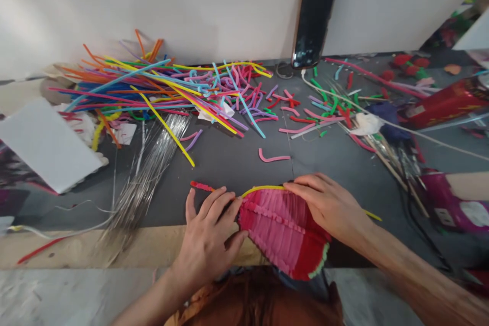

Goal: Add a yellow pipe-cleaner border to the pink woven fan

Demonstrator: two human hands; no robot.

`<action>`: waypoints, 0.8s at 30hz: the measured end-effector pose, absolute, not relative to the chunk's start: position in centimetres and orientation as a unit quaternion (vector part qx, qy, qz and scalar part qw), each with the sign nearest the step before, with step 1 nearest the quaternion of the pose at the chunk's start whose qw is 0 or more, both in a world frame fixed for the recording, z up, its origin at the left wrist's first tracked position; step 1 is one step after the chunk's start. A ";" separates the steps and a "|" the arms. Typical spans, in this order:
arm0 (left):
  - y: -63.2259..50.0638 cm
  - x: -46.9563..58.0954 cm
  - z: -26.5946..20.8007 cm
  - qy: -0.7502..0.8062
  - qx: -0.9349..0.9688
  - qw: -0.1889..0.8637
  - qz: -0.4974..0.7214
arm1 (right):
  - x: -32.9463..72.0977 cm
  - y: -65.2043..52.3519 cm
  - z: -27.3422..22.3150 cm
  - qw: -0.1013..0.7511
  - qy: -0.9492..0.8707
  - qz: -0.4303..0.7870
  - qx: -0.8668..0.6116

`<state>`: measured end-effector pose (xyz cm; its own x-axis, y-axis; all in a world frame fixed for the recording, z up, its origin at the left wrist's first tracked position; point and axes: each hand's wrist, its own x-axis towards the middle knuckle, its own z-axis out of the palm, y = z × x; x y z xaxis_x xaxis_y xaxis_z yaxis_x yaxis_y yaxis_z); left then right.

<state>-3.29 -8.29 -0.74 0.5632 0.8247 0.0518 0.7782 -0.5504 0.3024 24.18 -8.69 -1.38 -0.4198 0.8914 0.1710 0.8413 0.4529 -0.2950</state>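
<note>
A leaf-shaped piece made of pink and red pipe cleaners (pixel 277 226), with a raised rib and a pale green edge at its right end, lies at the table's front edge. Along its upper rim runs a yellow pipe cleaner (pixel 263 188), whose free end sticks out beyond my right wrist. My left hand (pixel 214 224) has thumb and index finger closed on the piece's narrow left tip, the other fingers spread. With its fingertips, my right hand (pixel 328 206) presses the yellow pipe cleaner against the upper right rim. A red-tipped stem (pixel 201 186) pokes out beyond my left fingers.
Loose coloured pipe cleaners (pixel 160 86) pile up at the back left, above a bundle of thin wires (pixel 148 168). Short cut pieces (pixel 263 97) lie scattered behind. A phone (pixel 315 23) leans on the wall, its cable (pixel 397 125) crossing right. A white box (pixel 49 145) stands left.
</note>
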 end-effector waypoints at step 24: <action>-7.9 -3.0 -0.8 0.465 0.874 0.111 0.085 | 25.6 -2.9 -1.3 0.209 -0.874 0.128 -0.419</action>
